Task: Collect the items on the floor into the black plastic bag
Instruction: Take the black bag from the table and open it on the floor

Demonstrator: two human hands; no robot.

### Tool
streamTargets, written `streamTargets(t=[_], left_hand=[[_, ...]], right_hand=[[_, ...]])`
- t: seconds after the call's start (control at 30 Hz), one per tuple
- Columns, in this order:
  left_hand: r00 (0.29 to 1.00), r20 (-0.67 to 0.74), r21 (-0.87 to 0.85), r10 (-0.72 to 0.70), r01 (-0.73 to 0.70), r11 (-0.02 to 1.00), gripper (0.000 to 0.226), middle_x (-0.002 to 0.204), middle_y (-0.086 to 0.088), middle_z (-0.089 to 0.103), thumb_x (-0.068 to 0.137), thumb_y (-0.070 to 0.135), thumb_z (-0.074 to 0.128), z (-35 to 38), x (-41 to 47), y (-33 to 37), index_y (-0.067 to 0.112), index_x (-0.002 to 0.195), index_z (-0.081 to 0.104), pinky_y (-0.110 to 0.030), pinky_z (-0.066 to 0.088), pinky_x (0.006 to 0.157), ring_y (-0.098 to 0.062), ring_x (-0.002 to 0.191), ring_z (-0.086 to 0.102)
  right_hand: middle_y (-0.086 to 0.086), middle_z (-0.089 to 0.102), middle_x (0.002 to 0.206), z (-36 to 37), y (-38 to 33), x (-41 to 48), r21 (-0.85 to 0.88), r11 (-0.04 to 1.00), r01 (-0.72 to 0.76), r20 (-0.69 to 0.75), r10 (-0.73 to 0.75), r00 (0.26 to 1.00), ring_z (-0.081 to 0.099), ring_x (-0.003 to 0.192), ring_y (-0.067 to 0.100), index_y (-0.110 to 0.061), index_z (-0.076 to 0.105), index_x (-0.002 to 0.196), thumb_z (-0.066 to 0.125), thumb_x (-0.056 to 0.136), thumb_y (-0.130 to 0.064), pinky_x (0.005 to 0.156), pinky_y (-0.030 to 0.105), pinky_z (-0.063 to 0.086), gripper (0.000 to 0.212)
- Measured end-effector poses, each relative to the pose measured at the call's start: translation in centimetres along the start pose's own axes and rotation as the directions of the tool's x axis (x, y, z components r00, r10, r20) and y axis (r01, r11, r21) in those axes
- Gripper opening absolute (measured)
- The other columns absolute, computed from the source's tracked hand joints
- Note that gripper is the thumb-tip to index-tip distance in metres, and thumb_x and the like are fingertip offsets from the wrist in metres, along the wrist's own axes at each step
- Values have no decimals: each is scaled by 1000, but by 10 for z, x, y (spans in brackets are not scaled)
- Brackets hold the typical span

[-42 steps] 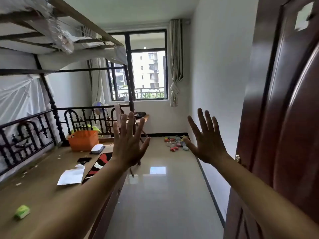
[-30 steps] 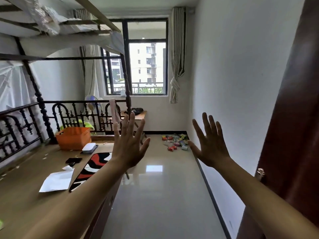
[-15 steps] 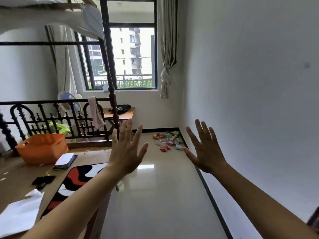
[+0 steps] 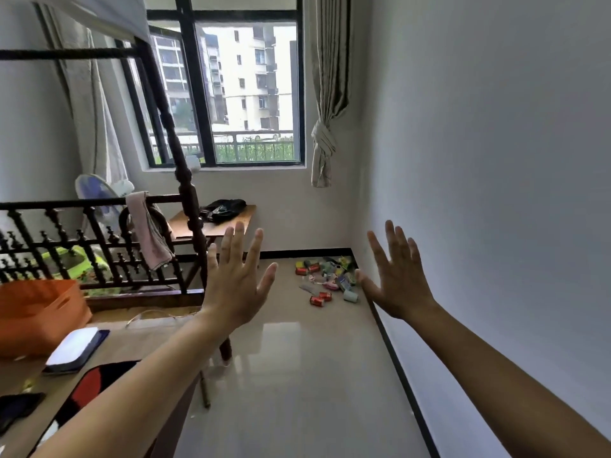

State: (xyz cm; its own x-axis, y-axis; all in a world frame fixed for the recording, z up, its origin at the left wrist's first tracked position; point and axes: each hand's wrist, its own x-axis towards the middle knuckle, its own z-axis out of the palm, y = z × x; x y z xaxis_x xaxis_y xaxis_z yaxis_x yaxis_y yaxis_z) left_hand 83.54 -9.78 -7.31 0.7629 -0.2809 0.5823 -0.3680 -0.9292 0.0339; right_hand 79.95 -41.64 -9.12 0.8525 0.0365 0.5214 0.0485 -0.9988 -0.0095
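Both arms raised forward, bare; left hand (image 4: 236,279) spread flat, fingers apart, empty; right hand (image 4: 398,277) likewise splayed and empty, near the white wall (image 4: 496,160); orange basket (image 4: 39,312) on the wooden surface at left; farther off, scattered items (image 4: 325,279) lie on the glossy floor (image 4: 297,375) in the far right corner, below the window (image 4: 244,90); no black bag in view.

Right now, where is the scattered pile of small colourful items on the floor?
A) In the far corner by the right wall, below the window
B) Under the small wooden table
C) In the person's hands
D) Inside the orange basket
A: the pile of small items lies on the floor in the far corner against the right wall, below the window.
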Motion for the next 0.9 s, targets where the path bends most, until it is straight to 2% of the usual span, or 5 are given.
streamTargets(t=[0.23,0.5,0.67,0.77,0.9], left_hand=[[999,47,39,-22,20,999,75,164,-15,4,96,63,13,114,104,-64,20,157,15,-63,21,115,-32,151,7],[998,22,3,-51,50,999,75,165,-9,-8,95,62,17,219,272,-162,21,158,9,-57,10,118,-27,152,-5],[995,66,-22,-71,72,997,76,165,-9,-7,94,63,17,280,364,-204,21,158,8,-55,11,118,-27,152,-4],[995,83,-11,-58,59,998,76,165,-11,-1,95,62,18,331,405,-224,19,157,15,-56,14,118,-28,152,0],[989,129,-13,-73,75,997,77,165,-8,-9,94,64,13,407,471,-254,22,158,9,-54,8,119,-25,152,-6]], right_hand=[[11,-20,165,111,8,134,3,999,39,65,-39,997,-12,153,31,-23,1,160,24,92,-69,122,48,-3,86],[13,-13,166,221,-3,326,-4,1000,10,97,-10,995,-9,154,32,-22,5,160,31,93,-65,121,47,-2,84],[14,-11,166,280,-2,421,26,1000,12,121,-15,993,-7,154,33,-21,7,160,41,97,-59,122,48,0,81],[16,-9,166,328,7,474,32,999,7,138,-11,990,-4,154,34,-20,9,160,36,95,-61,122,50,2,81],[15,-10,166,404,23,555,60,998,-14,147,5,989,-5,154,34,-23,6,160,25,90,-66,122,49,1,84]])
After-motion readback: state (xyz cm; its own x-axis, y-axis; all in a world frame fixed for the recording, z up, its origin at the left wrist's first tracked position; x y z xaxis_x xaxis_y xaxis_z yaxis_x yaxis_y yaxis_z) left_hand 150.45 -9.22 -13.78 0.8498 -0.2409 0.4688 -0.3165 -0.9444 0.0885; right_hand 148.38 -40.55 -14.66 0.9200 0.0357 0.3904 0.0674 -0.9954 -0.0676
